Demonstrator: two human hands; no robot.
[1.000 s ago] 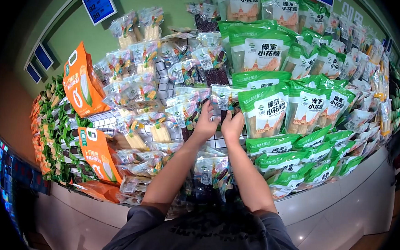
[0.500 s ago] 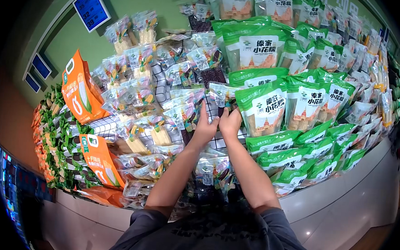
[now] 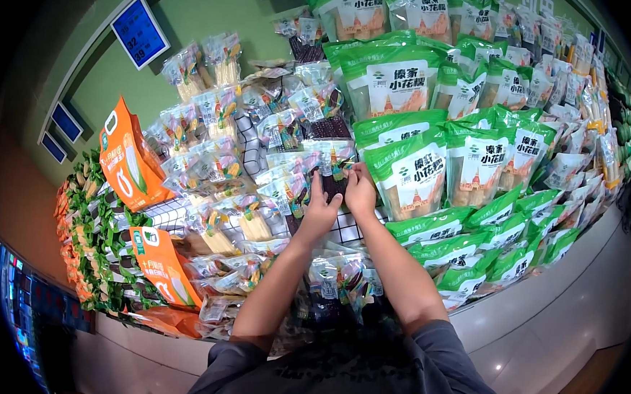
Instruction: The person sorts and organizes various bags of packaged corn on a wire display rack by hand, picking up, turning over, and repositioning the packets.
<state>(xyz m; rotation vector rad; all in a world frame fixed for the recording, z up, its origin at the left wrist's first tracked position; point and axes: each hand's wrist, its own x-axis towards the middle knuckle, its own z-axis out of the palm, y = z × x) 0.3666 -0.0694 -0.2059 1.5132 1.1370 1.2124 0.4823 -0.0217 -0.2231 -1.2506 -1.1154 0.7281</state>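
Note:
A clear plastic pack of dark purple corn (image 3: 335, 182) lies between my two hands in the middle of the display. My left hand (image 3: 322, 210) is at its left side, with the index finger stretched up and the thumb apart, touching the pack. On the other side, my right hand (image 3: 360, 191) has its fingers bent round the pack's upper right edge. Left of my left hand is another clear pack with a colourful label (image 3: 287, 190). A green and white bag (image 3: 412, 175) stands just right of my right hand.
Rows of green bags (image 3: 480, 167) fill the right side. Packs of pale corn (image 3: 255, 222) and orange bags (image 3: 126, 158) stand to the left. A white grid rack (image 3: 346, 228) shows below my hands. Blue price screens (image 3: 139, 33) hang above the shelf.
The dark corn pack has shifted left, between my hands, and its label now faces up more fully. My right hand has moved up along its edge. The view has shifted slightly.

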